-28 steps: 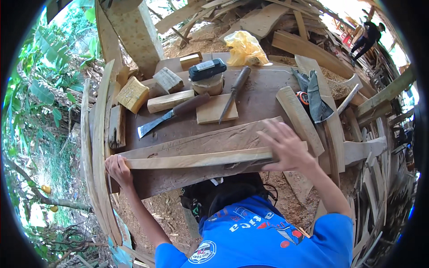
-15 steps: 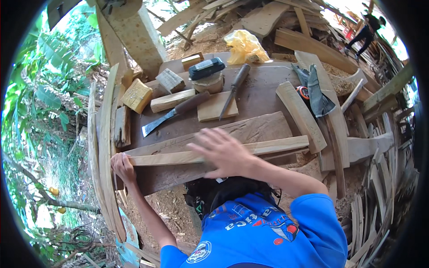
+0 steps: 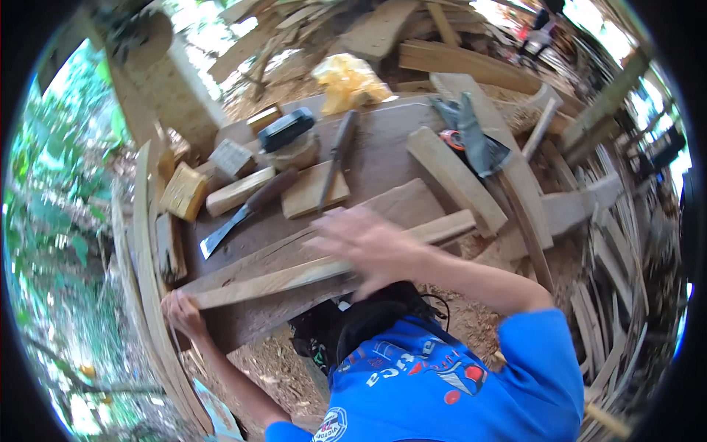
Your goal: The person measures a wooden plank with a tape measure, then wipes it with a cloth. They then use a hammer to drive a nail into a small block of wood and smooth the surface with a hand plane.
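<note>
A long, narrow wooden strip lies slantwise over a wider rough board on the workbench. My left hand is closed around the strip's left end. Over the middle of the strip, my right hand spreads its fingers; it is blurred, and whether the palm touches the wood I cannot tell. Beyond the board lies a wide-bladed chisel with a dark handle. Beside it, a slim pointed tool rests across a flat square of wood.
Small wood blocks and a dark case on a round piece sit at the far left. A yellow plastic bag is at the back edge. Rightward are a thick plank, an orange tape measure and grey cloth.
The whole view has shifted and turned slightly. My right hand has slid a little rightward along the strip, fingers still spread. My left hand keeps its hold on the left end.
</note>
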`<state>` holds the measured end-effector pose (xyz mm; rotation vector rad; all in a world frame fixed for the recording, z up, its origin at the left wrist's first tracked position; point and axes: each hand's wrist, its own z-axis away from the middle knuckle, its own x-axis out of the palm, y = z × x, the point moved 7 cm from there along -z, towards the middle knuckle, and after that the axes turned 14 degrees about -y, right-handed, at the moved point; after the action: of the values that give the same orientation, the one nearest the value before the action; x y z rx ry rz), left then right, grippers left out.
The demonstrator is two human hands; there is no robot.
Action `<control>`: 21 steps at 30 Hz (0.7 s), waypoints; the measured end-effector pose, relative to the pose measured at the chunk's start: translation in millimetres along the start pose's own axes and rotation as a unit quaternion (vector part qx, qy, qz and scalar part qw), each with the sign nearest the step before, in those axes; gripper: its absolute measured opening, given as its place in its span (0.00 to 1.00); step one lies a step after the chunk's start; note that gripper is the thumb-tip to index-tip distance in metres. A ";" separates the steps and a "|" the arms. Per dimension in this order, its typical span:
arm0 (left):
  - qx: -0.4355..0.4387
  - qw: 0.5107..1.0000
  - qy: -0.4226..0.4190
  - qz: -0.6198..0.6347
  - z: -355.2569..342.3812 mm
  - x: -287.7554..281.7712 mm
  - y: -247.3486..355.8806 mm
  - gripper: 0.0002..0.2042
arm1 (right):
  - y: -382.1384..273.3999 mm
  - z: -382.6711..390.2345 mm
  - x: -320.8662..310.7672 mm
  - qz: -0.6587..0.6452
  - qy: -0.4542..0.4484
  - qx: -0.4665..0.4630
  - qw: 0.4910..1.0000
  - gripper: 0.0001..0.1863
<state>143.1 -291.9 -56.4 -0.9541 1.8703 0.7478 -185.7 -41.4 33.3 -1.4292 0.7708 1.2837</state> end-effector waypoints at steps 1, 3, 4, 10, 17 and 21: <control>0.035 0.999 0.026 -0.016 0.6 -4.1 5.1 0.12 | -20.9 -30.2 8.6 0.035 -0.007 -0.034 0.999 0.59; 0.106 0.989 0.069 -0.071 -0.7 -10.9 18.9 0.12 | -50.6 -76.6 21.7 0.045 0.004 -0.054 0.998 0.61; 0.055 0.998 0.029 0.024 -7.5 -9.0 17.6 0.14 | -52.2 -86.9 26.7 0.042 0.002 -0.056 0.998 0.61; 0.061 0.997 0.043 0.025 -6.1 -16.5 13.3 0.15 | -13.2 -29.4 20.9 0.018 0.014 -0.017 1.000 0.53; 0.055 0.998 0.023 0.031 -2.9 -17.6 17.2 0.15 | 85.1 133.1 2.0 0.104 0.011 0.242 0.964 0.29; 0.025 0.997 0.042 0.056 -5.1 -16.5 23.1 0.12 | 77.6 91.1 4.7 0.098 0.011 0.185 0.978 0.31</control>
<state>126.6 -278.7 -36.8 -0.8665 2.0193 0.7329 -284.2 24.5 16.4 -1.0893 1.1235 1.1947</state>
